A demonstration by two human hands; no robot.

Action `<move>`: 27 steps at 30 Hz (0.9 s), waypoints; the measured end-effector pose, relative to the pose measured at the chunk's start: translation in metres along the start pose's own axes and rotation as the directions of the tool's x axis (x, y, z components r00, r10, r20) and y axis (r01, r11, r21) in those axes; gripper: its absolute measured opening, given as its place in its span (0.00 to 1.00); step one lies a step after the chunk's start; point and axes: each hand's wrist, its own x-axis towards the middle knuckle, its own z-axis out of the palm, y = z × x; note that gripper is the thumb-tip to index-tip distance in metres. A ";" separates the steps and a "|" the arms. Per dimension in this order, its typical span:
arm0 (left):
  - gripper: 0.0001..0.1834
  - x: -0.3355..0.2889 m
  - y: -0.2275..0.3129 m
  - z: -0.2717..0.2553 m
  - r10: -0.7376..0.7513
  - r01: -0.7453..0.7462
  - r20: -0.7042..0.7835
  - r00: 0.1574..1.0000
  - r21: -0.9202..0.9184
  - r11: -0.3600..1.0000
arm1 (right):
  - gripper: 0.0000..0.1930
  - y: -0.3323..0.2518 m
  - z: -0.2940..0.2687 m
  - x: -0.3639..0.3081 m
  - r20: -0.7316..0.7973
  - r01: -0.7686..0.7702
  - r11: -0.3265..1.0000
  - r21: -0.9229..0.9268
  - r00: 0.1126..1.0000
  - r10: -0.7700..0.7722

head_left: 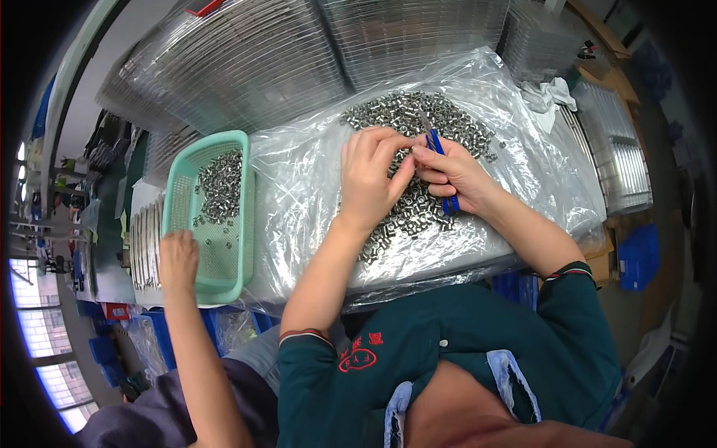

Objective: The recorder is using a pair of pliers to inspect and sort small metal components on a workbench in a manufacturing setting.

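My left hand (371, 173) is closed in a pinch, its thumb and fingertips meeting those of my right hand over the pile. What sits between them looks like a small metal part, mostly hidden by the fingers. In my right hand (457, 173) lies a blue-handled plier-like tool (435, 142), its narrow metal tip pointing away from me and its handle ends showing below the palm. Under both hands spreads a heap of small shiny metal cylinder-shaped parts (403, 112) on clear plastic sheeting (299, 179).
A mint-green basket (246, 246) with more metal parts (220, 187) stands to the left. Another person's hand (179, 261) reaches over its near left edge. Stacks of clear plastic trays (246, 67) rise along the back. A white cloth (549, 97) and a blue bin (638, 257) are at right.
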 end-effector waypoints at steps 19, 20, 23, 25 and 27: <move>0.08 -0.004 -0.002 0.001 -0.089 0.088 0.002 0.996 -0.164 0.983 | 0.10 -0.003 -0.004 0.000 0.050 -0.109 0.983 0.149 0.993 0.103; 0.08 -0.005 -0.001 0.001 -0.091 0.090 0.003 0.996 -0.164 0.982 | 0.09 -0.002 -0.004 0.000 0.055 -0.110 0.981 0.162 0.993 0.102; 0.07 -0.005 -0.001 0.002 -0.136 0.133 -0.002 0.991 -0.212 0.968 | 0.09 -0.003 -0.006 0.001 0.064 -0.106 0.979 0.175 0.993 0.096; 0.08 -0.004 0.000 0.001 -0.167 0.163 0.006 0.986 -0.252 0.954 | 0.09 -0.002 -0.008 0.002 0.069 -0.104 0.979 0.176 0.993 0.093; 0.08 -0.004 0.000 0.001 -0.193 0.193 0.026 0.981 -0.286 0.939 | 0.09 -0.002 -0.009 0.002 0.090 -0.096 0.983 0.157 0.993 0.082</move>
